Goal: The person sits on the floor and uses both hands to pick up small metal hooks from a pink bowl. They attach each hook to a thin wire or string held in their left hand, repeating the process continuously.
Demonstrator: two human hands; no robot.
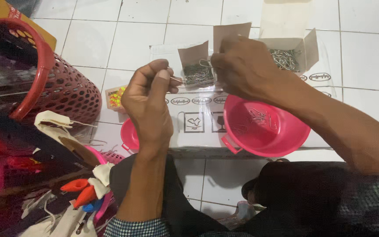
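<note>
Left hand [148,103] pinching a thin metal hook [175,79]; right hand [242,66] fingers closed at small open box of hooks [197,72], above pink bowl [264,127] on flattened cardboard [198,127]

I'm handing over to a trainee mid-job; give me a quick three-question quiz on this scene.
1. True or false: the pink basin holds a few metal hooks.
2. Which hand pinches a thin metal hook: the left hand or the right hand? A) left B) right C) cannot tell for either
3. What lies inside the open cardboard box by the right hand?

Key:
1. True: a few hooks lie on its bottom.
2. A: a hook shows at the left fingertips; the right hand's grip is hidden.
3. A heap of metal hooks.
</note>
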